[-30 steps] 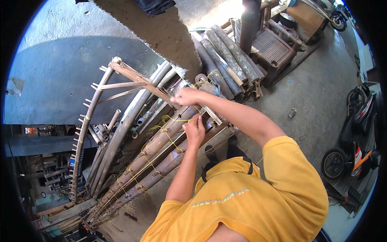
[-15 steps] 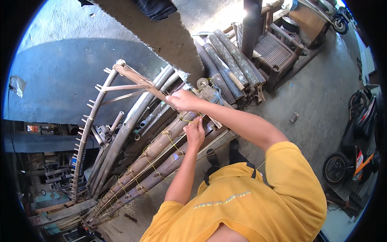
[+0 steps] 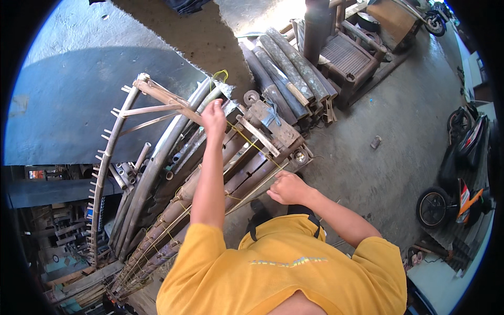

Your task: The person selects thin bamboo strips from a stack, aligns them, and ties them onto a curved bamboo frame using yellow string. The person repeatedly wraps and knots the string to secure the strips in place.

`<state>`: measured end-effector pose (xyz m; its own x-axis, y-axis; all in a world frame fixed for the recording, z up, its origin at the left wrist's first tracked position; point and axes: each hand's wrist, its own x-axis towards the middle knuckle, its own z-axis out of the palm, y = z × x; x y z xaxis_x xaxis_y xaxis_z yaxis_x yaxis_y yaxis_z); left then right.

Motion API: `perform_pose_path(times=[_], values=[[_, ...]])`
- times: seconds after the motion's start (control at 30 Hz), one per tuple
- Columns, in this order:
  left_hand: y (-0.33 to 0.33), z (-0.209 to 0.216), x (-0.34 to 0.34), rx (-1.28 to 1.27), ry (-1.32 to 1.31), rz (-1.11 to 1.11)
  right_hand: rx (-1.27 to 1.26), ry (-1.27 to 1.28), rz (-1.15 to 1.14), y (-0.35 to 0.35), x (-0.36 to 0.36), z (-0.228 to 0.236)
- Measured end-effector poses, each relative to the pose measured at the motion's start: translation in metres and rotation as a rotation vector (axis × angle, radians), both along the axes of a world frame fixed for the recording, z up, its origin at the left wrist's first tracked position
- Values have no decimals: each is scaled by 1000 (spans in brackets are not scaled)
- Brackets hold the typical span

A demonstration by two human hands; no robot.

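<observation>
- While the yellow cord (image 3: 244, 136) runs straight from the left hand (image 3: 214, 118) to the right hand (image 3: 286, 188), a loose loop of it rises just beyond the left.
- Left hand: fingers closed on the cord.
- Right hand: curled into a fist, gripping the cord's other stretch; palm side hidden.
- Bamboo poles (image 3: 245, 173): below the span between both hands.
- Wooden block (image 3: 286, 132), blue tie (image 3: 273, 114) on it: beyond the right hand.
- Motorbike (image 3: 463, 205): well apart, rightward of both hands.
</observation>
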<state>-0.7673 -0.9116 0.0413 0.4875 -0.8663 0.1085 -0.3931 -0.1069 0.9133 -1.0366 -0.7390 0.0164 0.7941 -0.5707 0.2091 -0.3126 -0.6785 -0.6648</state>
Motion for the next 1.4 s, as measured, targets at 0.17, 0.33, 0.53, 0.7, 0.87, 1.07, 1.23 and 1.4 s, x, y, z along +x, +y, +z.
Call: perform_pose_path(times=[0.17, 0.33, 0.53, 0.7, 0.87, 1.07, 1.23, 1.4], values=[[11, -39, 27, 298, -503, -162, -37, 267, -110, 43, 11, -11], [140, 31, 139, 115, -488, -174, 72, 46, -240, 117, 94, 9], [354, 26, 219, 591, -453, -344, 1383, -292, -9, 218, 226, -29], [398, -10, 187, 264, -514, -250, 1419, -1009, -613, 207, 289, -12], [391, -34, 180, 354, -505, -144, 458, -398, -269, 211, 394, 60], [386, -11, 178, 352, -254, -145, -169, 236, -222, 58, 396, 35], [402, -78, 203, 361, -679, -91, 37, -280, 377, 112, 334, 98], [371, -5, 174, 295, -188, -54, 214, 67, 305, 205, 251, -4]])
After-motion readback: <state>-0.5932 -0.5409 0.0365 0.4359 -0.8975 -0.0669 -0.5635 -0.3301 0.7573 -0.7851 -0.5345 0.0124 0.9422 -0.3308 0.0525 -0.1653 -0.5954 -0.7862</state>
